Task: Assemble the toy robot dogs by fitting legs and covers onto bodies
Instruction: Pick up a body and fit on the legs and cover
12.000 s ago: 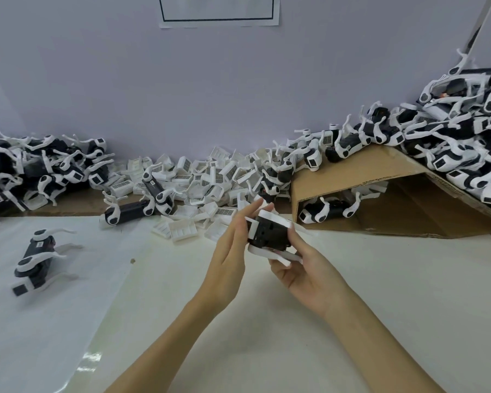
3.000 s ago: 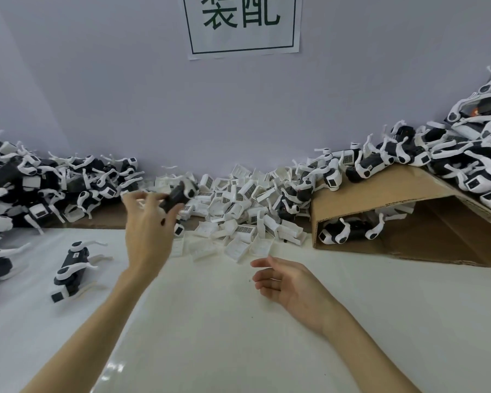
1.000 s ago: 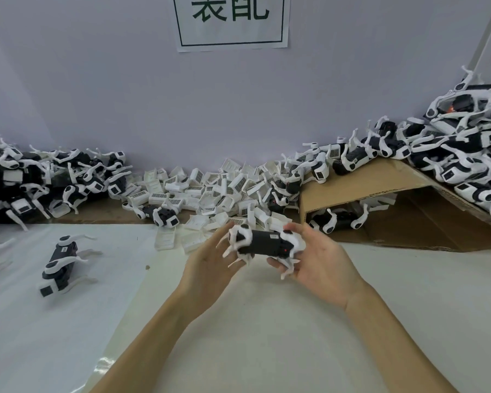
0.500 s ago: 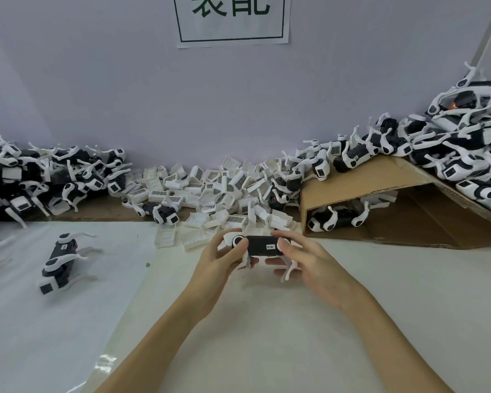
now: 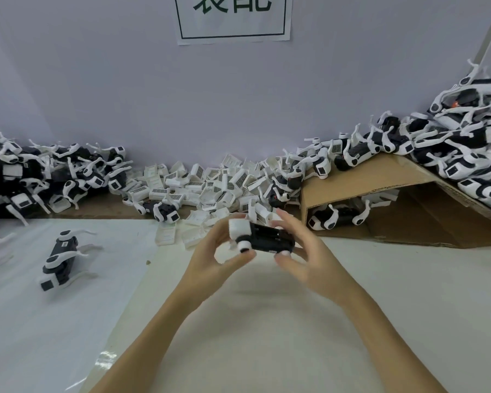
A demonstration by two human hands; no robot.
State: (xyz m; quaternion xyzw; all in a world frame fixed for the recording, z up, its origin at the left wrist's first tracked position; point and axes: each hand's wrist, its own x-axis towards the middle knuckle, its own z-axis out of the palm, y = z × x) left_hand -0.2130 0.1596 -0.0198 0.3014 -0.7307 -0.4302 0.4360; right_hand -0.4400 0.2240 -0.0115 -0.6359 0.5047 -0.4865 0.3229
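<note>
Both hands are up over the white table [image 5: 309, 321], and between them sits one toy dog body [image 5: 262, 239], black along its length with a white head block at its left end. The left hand [image 5: 214, 258] curls around that head end, thumb underneath near a round white joint, fingers wrapped over the top, so the piece is pinned from both sides. The right hand [image 5: 304, 256] takes the tail end, thumb below and fingers arched over the back, pinching it. That two-ended hold keeps the body level and clear of the table, which looks like the way to free its flanks for pressing parts on. The hands are slightly blurred, so whether any leg is already seated on this body is hard to say.

Straight ahead, against the wall, lies a heap of loose white covers [image 5: 210, 182], close enough for a short reach from either hand. To the right, a folded cardboard sheet [image 5: 380, 177] forms a ramp, with a pile of black-and-white dogs [image 5: 451, 143] riding on top of it and one more tucked beneath. To the left, another pile of dogs [image 5: 40, 171] sits along the wall, and a single dog [image 5: 61, 259] with its legs fitted lies apart on a glossy plastic sheet [image 5: 54, 321].

My read: this body is being turned and lined up, and a cover from the middle heap comes next.
</note>
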